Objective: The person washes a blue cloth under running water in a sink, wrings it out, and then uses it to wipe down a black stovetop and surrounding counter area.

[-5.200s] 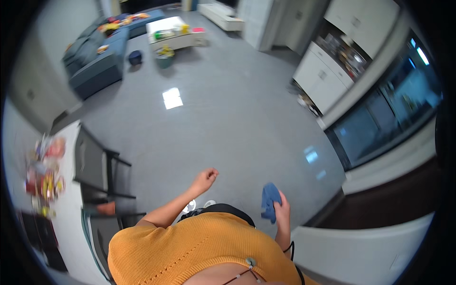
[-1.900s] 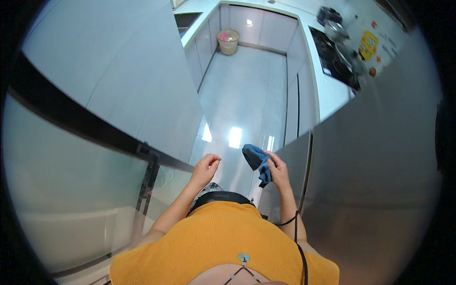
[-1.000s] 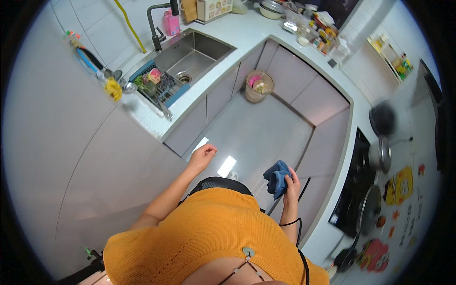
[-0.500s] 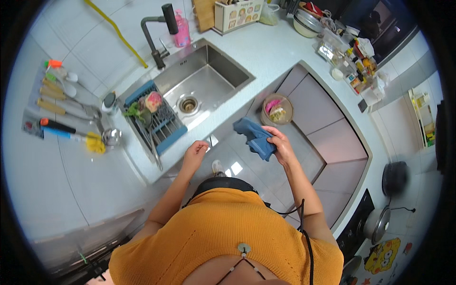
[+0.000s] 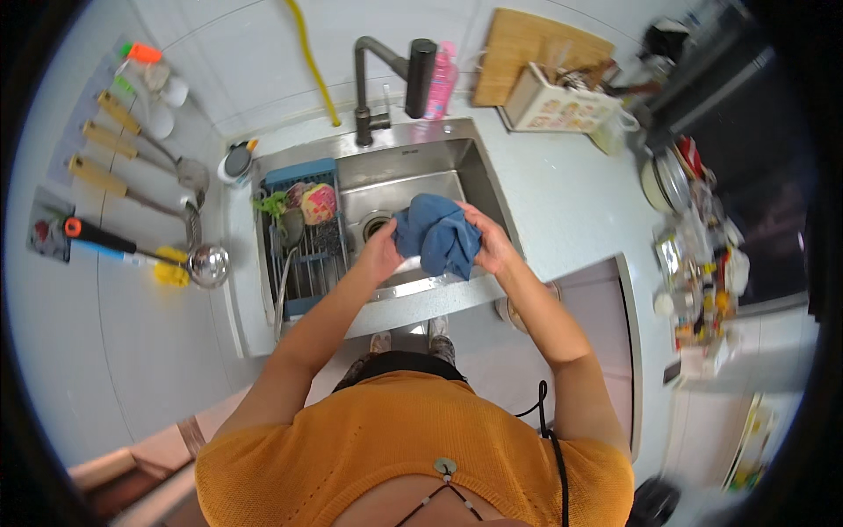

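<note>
From my end, both grips are closed on the same thing: the left grip has the left side of the blue cloth and the right grip has its right side; the cloth is bunched between them over the front part of the sink, near the front edge of the surface. The middle sags into loose folds, so I judge that slackening either side could let the bundle unroll and drop one end across the front rim; a wet end there (I can't tell whether it is damp now) would drip onto the floor. Let go entirely, it might slide over the drain, just beside the left grip, and block it; farther left, the dish rack takes up the sink's left end, and its long-handled spoon reaches toward the surface's front edge, close to the left forearm; a leftward swing of that elbow could catch the handle and tip it out. Toward the back edge, the dark tap has a pink bottle just beside its head; a careless reach there could knock the bottle over; nearer the body, the black cord along the right arm could snag.
</note>
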The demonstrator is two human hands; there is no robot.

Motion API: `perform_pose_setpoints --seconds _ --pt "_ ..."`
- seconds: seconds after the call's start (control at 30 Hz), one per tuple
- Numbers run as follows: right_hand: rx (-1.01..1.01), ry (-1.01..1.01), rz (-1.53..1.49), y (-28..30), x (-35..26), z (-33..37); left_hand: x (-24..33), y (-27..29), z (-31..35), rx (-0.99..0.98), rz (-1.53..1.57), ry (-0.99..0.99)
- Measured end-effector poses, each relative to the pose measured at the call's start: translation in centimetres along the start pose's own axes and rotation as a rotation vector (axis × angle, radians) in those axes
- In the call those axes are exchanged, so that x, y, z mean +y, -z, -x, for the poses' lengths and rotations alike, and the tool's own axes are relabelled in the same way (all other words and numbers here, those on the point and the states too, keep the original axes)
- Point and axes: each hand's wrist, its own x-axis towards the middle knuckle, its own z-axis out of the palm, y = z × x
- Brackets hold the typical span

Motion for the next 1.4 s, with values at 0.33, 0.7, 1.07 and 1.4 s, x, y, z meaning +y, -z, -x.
perform_pose_setpoints --seconds 0.33,0.7,1.07,1.4 --pt "-0.275 0.187 1.057 7.1 -5.0 -22.0 7.1 -4.1 -2.2 0.490 0.020 -0.514" --pt "-0.157 0.735 2.325 -3.4 -9.0 -30.2 6.9 -7.2 -3.9 0.782 -0.114 -0.521" --pt "-0.096 0.683 2.214 -0.6 -8.8 -30.0 5.9 -8.2 -6.7 0.618 -0.280 -0.543" --pt "-0.153 0.351 1.305 11.2 0.2 -29.6 6.8 -7.7 -10.9 0.591 -0.436 -0.699"
